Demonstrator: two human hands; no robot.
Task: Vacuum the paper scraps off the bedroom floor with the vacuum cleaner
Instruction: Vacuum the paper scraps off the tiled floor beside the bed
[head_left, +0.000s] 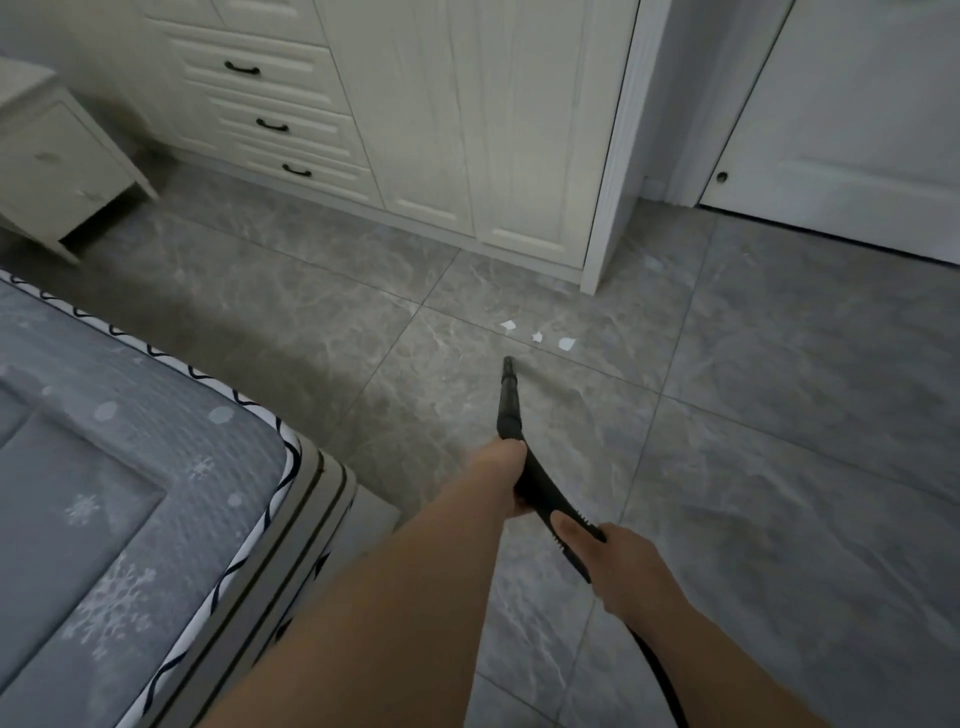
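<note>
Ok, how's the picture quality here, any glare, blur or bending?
Head view: dim, even light; soft sheen on the floor tiles near the paper scraps; wide-angle bending tilts the wardrobe; slight softness overall; both hands, left hand and right hand, and the vacuum nozzle stay legible.

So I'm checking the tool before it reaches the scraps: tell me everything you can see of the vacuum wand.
The vacuum wand is a slim black tube, matte and plastic-looking, narrowing to a small nozzle tip. It points away from the person and down toward the grey tiled floor, its tip just short of three white paper scraps. The left hand grips it midway; the right hand holds the ribbed rear handle, where a black hose trails back.
</note>
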